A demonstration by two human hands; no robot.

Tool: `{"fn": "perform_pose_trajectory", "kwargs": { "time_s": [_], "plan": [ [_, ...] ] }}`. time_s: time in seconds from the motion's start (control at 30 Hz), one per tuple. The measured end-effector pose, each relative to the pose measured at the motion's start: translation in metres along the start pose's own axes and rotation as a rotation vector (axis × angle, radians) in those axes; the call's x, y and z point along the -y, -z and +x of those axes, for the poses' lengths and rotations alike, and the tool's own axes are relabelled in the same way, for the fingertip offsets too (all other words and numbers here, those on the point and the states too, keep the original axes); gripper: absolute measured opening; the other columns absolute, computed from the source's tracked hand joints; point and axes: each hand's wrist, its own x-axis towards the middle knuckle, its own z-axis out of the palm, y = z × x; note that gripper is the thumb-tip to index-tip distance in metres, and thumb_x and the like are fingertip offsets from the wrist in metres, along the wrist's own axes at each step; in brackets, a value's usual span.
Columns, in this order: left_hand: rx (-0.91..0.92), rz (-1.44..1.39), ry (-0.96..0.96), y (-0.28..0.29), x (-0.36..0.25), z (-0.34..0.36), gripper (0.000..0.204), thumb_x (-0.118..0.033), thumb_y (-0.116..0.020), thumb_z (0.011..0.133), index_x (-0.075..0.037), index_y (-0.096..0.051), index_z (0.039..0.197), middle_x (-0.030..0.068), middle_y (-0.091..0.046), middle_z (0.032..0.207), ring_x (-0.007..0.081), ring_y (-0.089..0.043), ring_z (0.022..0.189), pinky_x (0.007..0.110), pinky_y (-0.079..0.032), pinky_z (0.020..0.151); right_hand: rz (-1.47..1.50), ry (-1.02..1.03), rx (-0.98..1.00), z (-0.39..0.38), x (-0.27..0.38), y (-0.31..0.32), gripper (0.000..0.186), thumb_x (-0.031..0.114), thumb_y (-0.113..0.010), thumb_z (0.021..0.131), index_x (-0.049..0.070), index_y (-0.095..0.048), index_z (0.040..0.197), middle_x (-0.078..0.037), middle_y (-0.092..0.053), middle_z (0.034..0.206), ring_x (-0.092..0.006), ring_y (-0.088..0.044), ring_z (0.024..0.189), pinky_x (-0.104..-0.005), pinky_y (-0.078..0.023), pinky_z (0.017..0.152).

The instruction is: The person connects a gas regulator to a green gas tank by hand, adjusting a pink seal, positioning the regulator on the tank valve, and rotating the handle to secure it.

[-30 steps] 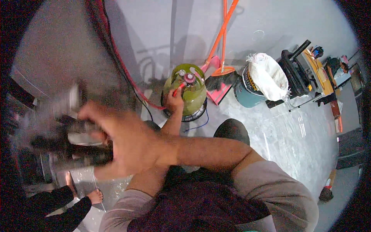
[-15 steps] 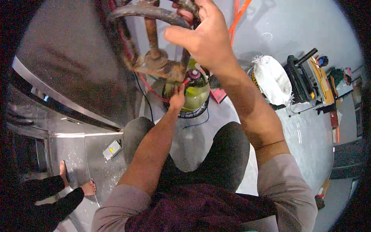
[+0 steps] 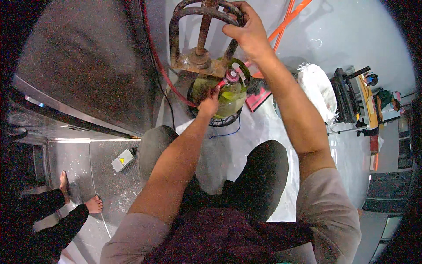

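Note:
My right hand [image 3: 251, 36] is closed around a curved dark bar of a rusty metal frame [image 3: 200, 60], which has a round-rodded top, a central post and a flat rusty plate. The frame is held up in front of a green gas cylinder [image 3: 233, 100] and hides part of it. On top of the cylinder sits a purplish-red regulator [image 3: 232, 75]. My left hand [image 3: 209, 104] is closed on the red hose [image 3: 176, 91] just beside the regulator; its fingertips are partly hidden.
A dark glossy cabinet [image 3: 88, 66] stands close on the left. At lower left are another person's bare feet [image 3: 93, 204] and a small grey box [image 3: 123, 160]. A white sack [image 3: 317, 92] and a pink object [image 3: 258, 99] lie to the right. Orange straps [image 3: 288, 22] hang behind.
The rusty frame has moved right and farther from me in my right hand, so more of the regulator and hose shows. My left hand stays at the hose by the regulator.

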Motion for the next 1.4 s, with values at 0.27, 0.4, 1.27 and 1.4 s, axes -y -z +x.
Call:
{"fn": "perform_pose_trajectory", "kwargs": {
  "time_s": [0.27,0.4,1.27,1.4],
  "plan": [
    [-0.061,0.037,-0.133,-0.015,0.025,0.026,0.075,-0.069,-0.02,0.091,-0.013,-0.039,0.138,0.0215,-0.042,0.139,0.0452,-0.04,0.126,0.057,-0.025,0.106,-0.236,0.106,0.009,-0.007,-0.02,0.052,0.056,0.0,-0.059,0.074,0.002,-0.041,0.127,-0.009,-0.053,0.111,-0.0152,-0.048,0.106,-0.028,-0.039,0.092],
    [-0.267,0.06,-0.242,-0.013,0.02,0.019,0.066,-0.066,-0.025,0.093,-0.012,-0.05,0.122,0.0196,-0.052,0.124,0.0433,-0.049,0.115,0.061,-0.029,0.098,-0.287,0.063,-0.108,-0.014,-0.035,0.086,0.042,0.004,-0.061,0.072,0.002,-0.055,0.113,0.0,-0.055,0.092,-0.0088,-0.05,0.082,-0.0232,-0.04,0.076],
    [-0.252,0.164,-0.177,0.006,-0.012,-0.004,0.069,-0.063,-0.03,0.093,-0.003,-0.056,0.115,0.0203,-0.057,0.121,0.0404,-0.05,0.115,0.054,-0.033,0.097,-0.475,0.013,-0.2,-0.054,-0.058,0.098,0.055,0.013,-0.061,0.081,0.003,-0.039,0.13,-0.012,-0.057,0.107,-0.0217,-0.055,0.097,-0.0326,-0.044,0.087],
    [-0.255,0.185,-0.17,0.011,-0.015,-0.005,0.067,-0.062,-0.031,0.093,-0.003,-0.057,0.112,0.0207,-0.061,0.112,0.0399,-0.054,0.108,0.054,-0.035,0.094,-0.523,-0.071,-0.199,-0.04,-0.071,0.111,0.054,0.01,-0.061,0.081,0.004,-0.04,0.131,-0.01,-0.057,0.104,-0.0209,-0.055,0.097,-0.0327,-0.045,0.088]
  ]
}}
